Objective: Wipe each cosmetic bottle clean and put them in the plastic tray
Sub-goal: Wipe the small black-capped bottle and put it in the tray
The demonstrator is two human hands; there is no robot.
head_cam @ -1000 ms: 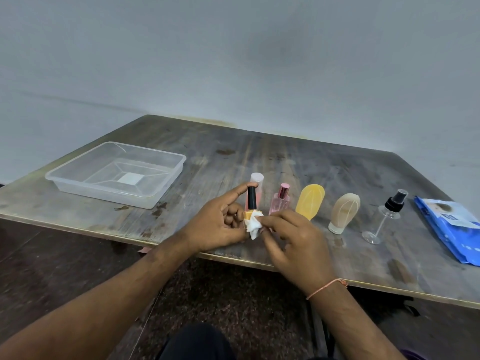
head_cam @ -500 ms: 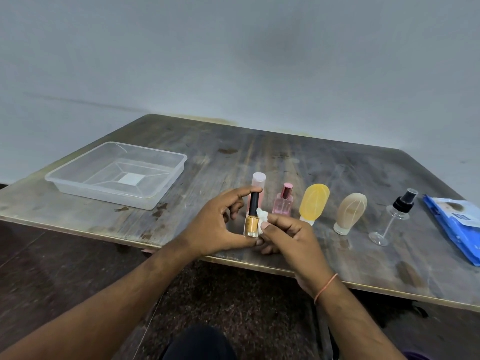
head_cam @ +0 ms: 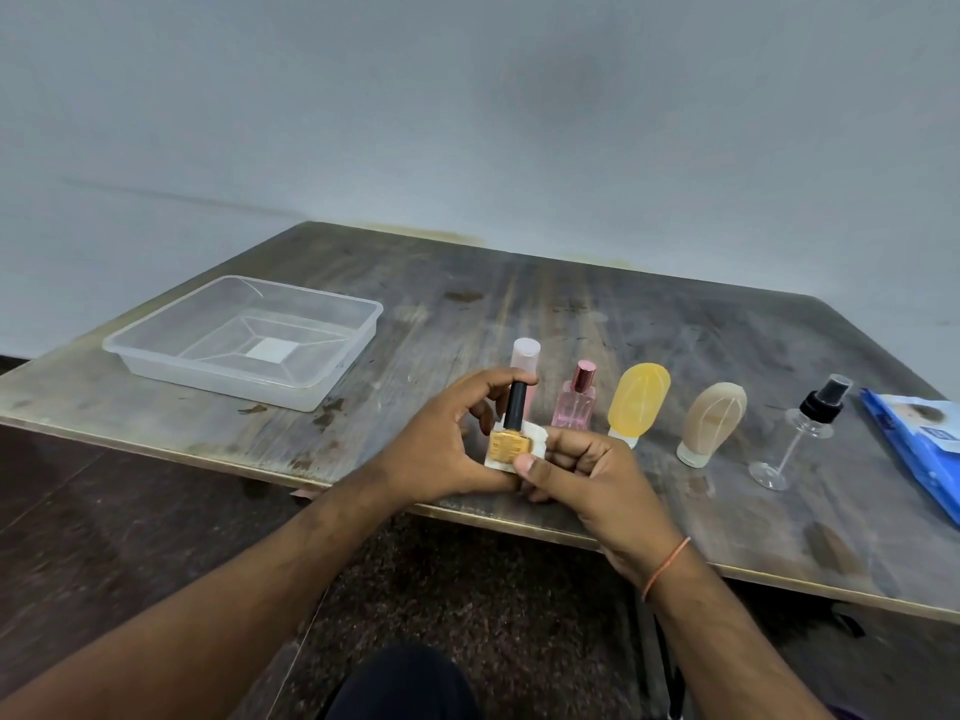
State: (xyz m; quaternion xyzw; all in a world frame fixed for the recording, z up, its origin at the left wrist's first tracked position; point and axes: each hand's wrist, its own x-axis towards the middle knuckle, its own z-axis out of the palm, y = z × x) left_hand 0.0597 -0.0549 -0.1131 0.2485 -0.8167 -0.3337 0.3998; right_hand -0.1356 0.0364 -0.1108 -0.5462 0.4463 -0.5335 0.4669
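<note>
My left hand (head_cam: 441, 449) grips a small orange nail-polish bottle (head_cam: 509, 445) with a black cap, index finger on the cap top and thumb under its base. My right hand (head_cam: 592, 485) pinches a white wipe (head_cam: 535, 440) against the back and right side of that bottle. On the table behind stand a pale pink bottle (head_cam: 524, 356), a pink perfume bottle (head_cam: 574, 402), a yellow squeeze bottle (head_cam: 639, 402), a beige squeeze bottle (head_cam: 714, 428) and a clear spray bottle (head_cam: 810, 428). The clear plastic tray (head_cam: 332, 387) sits at the far left with nothing in it.
A blue wipes pack (head_cam: 924, 439) lies at the table's right edge. The worn wooden table (head_cam: 519, 298) meets a grey wall behind. Dark floor and my knee show below the near edge.
The wipe has shifted from the bottle's front lower side to behind and beside it, uncovering the orange glass. Both hands stay at the near edge, the bottle held upright.
</note>
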